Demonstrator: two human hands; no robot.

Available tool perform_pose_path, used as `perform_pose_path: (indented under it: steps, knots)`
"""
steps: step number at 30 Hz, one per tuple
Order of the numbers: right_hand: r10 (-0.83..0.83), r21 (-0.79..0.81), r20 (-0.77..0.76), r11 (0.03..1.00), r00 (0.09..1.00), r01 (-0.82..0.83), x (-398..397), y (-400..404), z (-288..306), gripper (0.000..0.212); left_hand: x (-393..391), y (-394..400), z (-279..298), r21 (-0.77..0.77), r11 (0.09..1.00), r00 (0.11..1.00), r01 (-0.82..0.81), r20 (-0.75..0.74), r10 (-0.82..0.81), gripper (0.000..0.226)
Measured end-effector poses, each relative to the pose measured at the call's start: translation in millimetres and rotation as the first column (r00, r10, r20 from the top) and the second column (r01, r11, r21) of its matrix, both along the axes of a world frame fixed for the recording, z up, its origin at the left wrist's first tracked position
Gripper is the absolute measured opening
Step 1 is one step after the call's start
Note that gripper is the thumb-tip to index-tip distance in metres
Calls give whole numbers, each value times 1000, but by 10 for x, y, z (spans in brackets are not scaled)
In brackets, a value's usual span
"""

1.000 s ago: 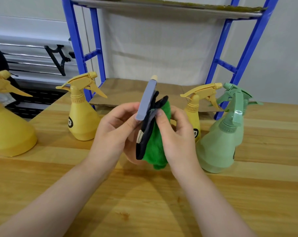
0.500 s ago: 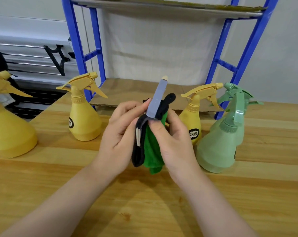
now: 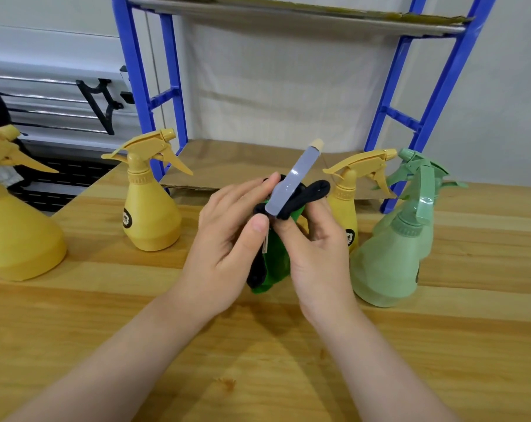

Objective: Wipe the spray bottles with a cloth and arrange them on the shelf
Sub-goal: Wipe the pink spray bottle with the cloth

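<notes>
My left hand (image 3: 227,239) and my right hand (image 3: 316,254) are close together above the table (image 3: 258,376); both pinch one spray bottle (image 3: 291,184) with a grey top and black trigger, and the green cloth (image 3: 274,260) is squeezed between them; the bottle is tipped, with its pale tip pointing up and to the right.

I think this bottle is light, because my fingers lift it with no trouble; its plastic looks hard and shiny, so it may slip; I should hold it by the fat part, not the thin trigger, which could snap; the cloth is soft and floppy, so I bunch it up to rub.

Now I count; one bottle is in my hands; three yellow bottles stand on the table, a big one (image 3: 11,226) far left, one (image 3: 150,205) near the shelf's blue leg, and one (image 3: 349,205) just behind my right hand; two green bottles stand on the right, a near one (image 3: 392,260) and one (image 3: 416,166) mostly hidden behind it; there is one cloth; the shelf (image 3: 227,166) at the back has no bottles on it yet.
</notes>
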State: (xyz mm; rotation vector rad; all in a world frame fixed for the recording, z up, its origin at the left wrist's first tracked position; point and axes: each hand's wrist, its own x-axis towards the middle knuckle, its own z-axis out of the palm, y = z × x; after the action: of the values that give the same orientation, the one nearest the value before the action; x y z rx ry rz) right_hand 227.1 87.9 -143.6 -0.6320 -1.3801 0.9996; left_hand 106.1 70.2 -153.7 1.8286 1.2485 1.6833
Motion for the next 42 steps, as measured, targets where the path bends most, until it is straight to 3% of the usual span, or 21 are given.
perform_pose_path:
  steps: [3,8,14,18,23,29,34,38,42]
  knots:
    - [-1,5,-8,1000,1000,1,-2,-11,-7,17,19,-15,49,-21,998,997,54,65,-52,38]
    - [-154,6,0,988,988,154,3,48,-54,17,-67,30,15,-62,997,996,41,87,-36,33]
    - [-164,84,120,984,979,155,13,68,-26,18,-107,51,26,-40,998,991,52,126,-47,29]
    - [-41,36,186,999,982,35,109,84,45,19,-34,-17,104,-94,989,952,114,294,-82,17]
    - [-104,118,307,991,946,71,286,40,144,20,98,-70,228,-131,971,895,199,427,-126,23]
    - [-60,54,265,997,962,47,664,-169,187,19,382,-130,231,-208,930,789,303,602,-122,22]
    - [-90,-155,113,982,989,108,1013,-407,167,21,572,-99,247,-204,951,845,233,526,-95,14]
    - [-145,-224,140,959,979,174,1226,-564,133,19,692,-46,229,-158,977,933,146,350,-83,20]
    - [-165,-254,196,944,967,213,1312,-640,144,15,796,-13,222,-143,979,928,143,363,-82,19]
